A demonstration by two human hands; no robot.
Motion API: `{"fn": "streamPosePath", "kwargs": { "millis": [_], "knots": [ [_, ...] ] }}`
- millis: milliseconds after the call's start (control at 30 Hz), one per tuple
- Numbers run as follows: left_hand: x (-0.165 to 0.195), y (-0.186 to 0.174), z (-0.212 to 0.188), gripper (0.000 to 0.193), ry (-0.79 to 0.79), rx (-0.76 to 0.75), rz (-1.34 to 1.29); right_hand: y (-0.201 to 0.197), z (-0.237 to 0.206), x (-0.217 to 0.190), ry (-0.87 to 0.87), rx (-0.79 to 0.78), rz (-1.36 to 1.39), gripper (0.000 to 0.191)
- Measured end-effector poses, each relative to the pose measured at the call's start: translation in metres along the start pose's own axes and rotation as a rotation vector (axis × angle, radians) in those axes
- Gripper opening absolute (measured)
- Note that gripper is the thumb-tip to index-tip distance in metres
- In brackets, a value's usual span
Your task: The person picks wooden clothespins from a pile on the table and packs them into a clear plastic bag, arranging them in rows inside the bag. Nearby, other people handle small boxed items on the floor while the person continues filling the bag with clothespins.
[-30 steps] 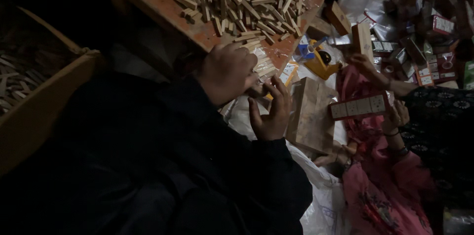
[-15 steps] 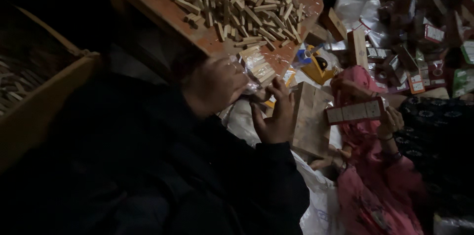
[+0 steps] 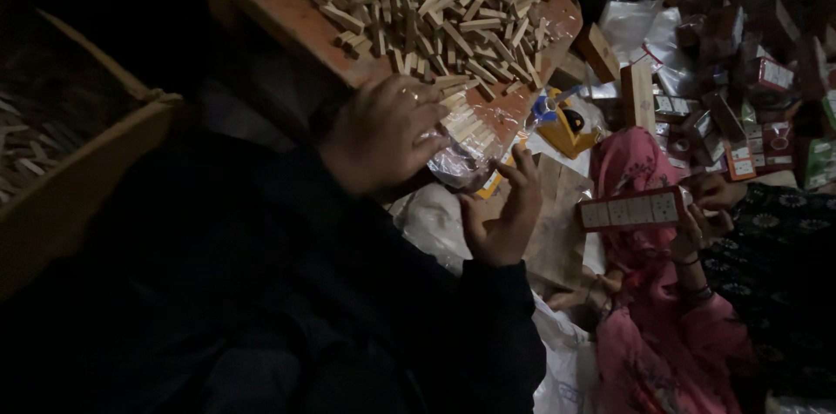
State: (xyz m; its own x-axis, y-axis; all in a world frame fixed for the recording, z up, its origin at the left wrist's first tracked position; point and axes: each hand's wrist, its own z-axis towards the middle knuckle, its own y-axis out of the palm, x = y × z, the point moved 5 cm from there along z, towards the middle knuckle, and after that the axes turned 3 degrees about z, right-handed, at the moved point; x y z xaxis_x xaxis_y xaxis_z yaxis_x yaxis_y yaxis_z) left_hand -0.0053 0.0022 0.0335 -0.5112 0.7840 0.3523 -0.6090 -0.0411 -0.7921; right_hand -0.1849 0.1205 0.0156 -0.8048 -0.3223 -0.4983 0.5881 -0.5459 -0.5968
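A clear plastic packet of short pale wooden sticks sits between the person's two hands, just below the near edge of the reddish wooden tray that carries a loose heap of the same wooden sticks. The left hand is curled at the tray's edge, fingers bent round the packet's top and a bundle of sticks; how firmly it grips cannot be told in the dim light. The right hand, below the tray, is half open, fingers upright and steadying the packet's far side. The step in hand looks like filling the packet with sticks; the next move would seem to call for keeping the mouth open and the bundle aligned. Right of the tray, another person in pink holds a flat red box, with more small boxes piled beyond.
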Motion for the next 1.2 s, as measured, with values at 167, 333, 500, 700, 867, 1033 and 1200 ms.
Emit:
{"fn": "streamPosePath", "kwargs": {
  "millis": [167, 333, 500, 700, 867, 1033, 1200],
  "knots": [
    [-0.014, 0.015, 0.030, 0.054, 0.037, -0.194, 0.046, 0.013, 0.001, -0.014, -0.080, -0.140, -0.179, 0.065],
    [-0.020, 0.028, 0.061, 0.056, 0.259, -0.274, 0.029, 0.018, 0.002, -0.015, -0.070, -0.178, -0.234, 0.060],
    [-0.034, 0.036, 0.089, 0.054, 0.324, -0.360, 0.130, 0.017, 0.002, -0.011, -0.063, -0.191, -0.186, 0.056],
    [-0.044, 0.032, 0.081, 0.039, 0.110, -0.546, 0.084, 0.015, 0.006, -0.001, -0.073, -0.185, -0.165, 0.049],
    [-0.042, 0.027, 0.080, 0.043, 0.132, -0.487, 0.063, 0.013, 0.014, 0.010, -0.122, -0.081, -0.089, 0.033],
    [-0.046, 0.027, 0.080, 0.046, 0.110, -0.447, 0.068, 0.018, 0.021, 0.021, -0.146, 0.004, -0.029, 0.033],
    [-0.043, 0.028, 0.083, 0.043, 0.090, -0.484, 0.085, 0.022, 0.016, 0.029, -0.128, 0.010, -0.020, 0.031]
  ]
}}
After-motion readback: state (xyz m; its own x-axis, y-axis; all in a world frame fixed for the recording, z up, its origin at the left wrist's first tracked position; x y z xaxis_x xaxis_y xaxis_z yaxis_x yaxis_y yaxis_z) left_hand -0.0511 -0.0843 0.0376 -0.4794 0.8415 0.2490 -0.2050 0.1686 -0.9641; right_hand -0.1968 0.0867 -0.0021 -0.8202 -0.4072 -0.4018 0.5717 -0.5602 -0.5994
